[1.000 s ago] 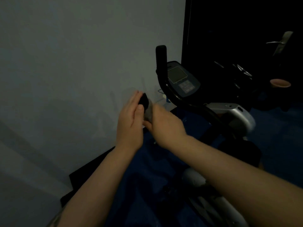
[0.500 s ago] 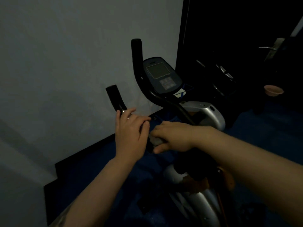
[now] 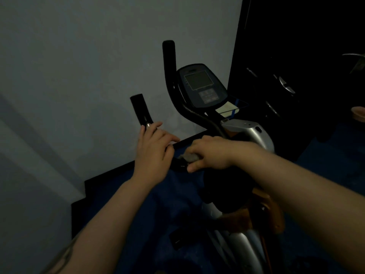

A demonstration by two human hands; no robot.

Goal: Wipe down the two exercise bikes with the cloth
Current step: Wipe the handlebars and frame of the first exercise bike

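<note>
Cloth (image 3: 188, 157): small grey wad, bunched under the right hand (image 3: 209, 155), pressed onto the left handlebar (image 3: 142, 110) low on its bar, just right of the left hand (image 3: 153, 153). Right hand's fingers curl around the cloth and the bar under it, thumb sticking out below. Left hand lies over the same handlebar just below the black foam grip; fingers loosely bent over the bar, index finger out straight to the right; cannot tell if it really clasps the bar. The two hands are close together, not touching.

Bike (image 3: 250, 135): silver body, black right handlebar (image 3: 169, 62) standing upright, console (image 3: 201, 86) with a dark screen between the bars, facing the camera. Black pedal (image 3: 177, 239) low down. White wall (image 3: 79, 66) behind on the left, blue floor (image 3: 138, 204) underneath. Far right is very dark; a second machine (image 3: 284, 86) there, barely readable.
</note>
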